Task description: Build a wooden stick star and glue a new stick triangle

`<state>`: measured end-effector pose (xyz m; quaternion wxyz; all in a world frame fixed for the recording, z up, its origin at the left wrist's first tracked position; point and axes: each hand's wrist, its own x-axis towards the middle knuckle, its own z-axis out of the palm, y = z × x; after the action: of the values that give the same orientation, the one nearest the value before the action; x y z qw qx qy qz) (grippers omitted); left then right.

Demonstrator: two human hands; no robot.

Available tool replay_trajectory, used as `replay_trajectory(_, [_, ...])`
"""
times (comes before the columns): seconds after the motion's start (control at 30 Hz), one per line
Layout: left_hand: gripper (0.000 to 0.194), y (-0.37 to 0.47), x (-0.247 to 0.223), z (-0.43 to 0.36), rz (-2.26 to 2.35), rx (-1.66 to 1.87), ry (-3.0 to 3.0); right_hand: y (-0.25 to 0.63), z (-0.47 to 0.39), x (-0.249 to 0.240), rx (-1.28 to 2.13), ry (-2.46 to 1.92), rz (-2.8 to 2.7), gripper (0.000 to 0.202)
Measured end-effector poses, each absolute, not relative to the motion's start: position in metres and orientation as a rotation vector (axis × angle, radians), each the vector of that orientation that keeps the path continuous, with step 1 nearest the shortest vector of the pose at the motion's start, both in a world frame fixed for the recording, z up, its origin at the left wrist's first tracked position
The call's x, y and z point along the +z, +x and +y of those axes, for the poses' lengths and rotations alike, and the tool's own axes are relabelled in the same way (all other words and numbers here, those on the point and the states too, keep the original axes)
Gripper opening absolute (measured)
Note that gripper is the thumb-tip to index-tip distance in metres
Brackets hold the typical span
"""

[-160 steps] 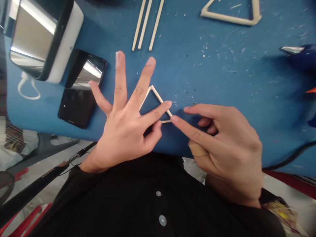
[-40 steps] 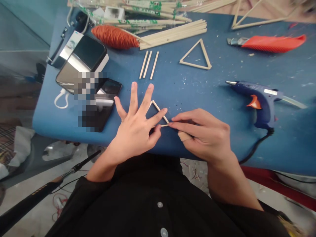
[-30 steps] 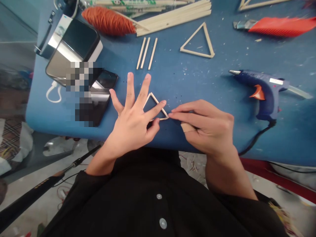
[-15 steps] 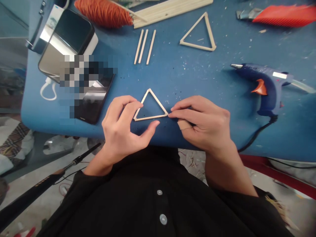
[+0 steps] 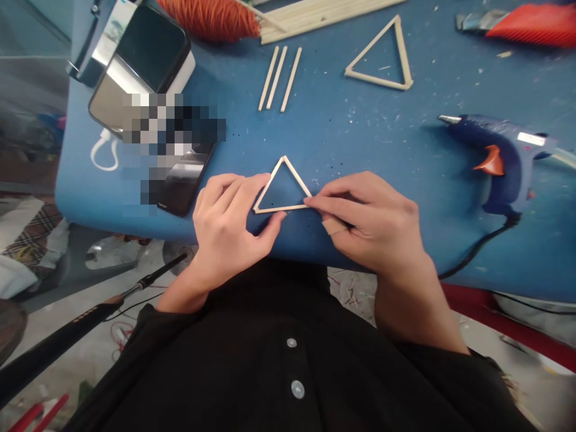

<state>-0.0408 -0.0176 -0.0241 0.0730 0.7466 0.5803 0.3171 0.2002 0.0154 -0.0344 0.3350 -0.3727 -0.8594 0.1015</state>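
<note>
A small triangle of thin wooden sticks (image 5: 297, 173) lies flat on the blue table near its front edge. My left hand (image 5: 229, 213) curves around its left side, fingertips at the left stick and thumb at the bottom stick, holding it between them. At the right corner, my right hand (image 5: 371, 219) has thumb and index finger pinched over the joint, which hides the corner's tip. A tan bandage wraps one of the right fingers. Beyond the hands lie three loose sticks (image 5: 276, 78) and a second wooden triangle (image 5: 402, 51).
A blue glue gun (image 5: 513, 156) lies at the right with its cable trailing forward. Behind are a red-handled cutter (image 5: 531, 25), long wooden strips (image 5: 324, 18) and orange twine (image 5: 211, 19). Phones and other devices (image 5: 153, 51) occupy the left. A black pole (image 5: 99, 312) stands below.
The view has shifted, so the table things appear farther right and slightly higher. My right fingertips have come onto the triangle's right corner, and my left thumb has closed in to the bottom stick.
</note>
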Motion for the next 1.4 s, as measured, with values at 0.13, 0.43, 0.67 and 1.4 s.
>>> replay_trajectory(0.13, [0.040,-0.042,-0.026,-0.018,1.712,0.958,2.240,0.201,0.016,-0.037,0.278,-0.972,-2.269,0.029])
replay_trajectory(0.43, [0.057,-0.054,-0.018,-0.026,1.556,1.147,2.335,0.194,0.010,-0.021,0.258,-0.803,-2.342,0.020])
replay_trajectory(0.67, [0.022,-0.063,-0.004,-0.048,1.388,1.500,2.382,0.165,-0.009,-0.021,0.300,-0.720,-2.270,0.008])
replay_trajectory(1.4, [0.022,-0.053,-0.041,-0.053,1.539,1.250,2.545,0.193,0.002,-0.032,0.192,-1.048,-2.214,0.030])
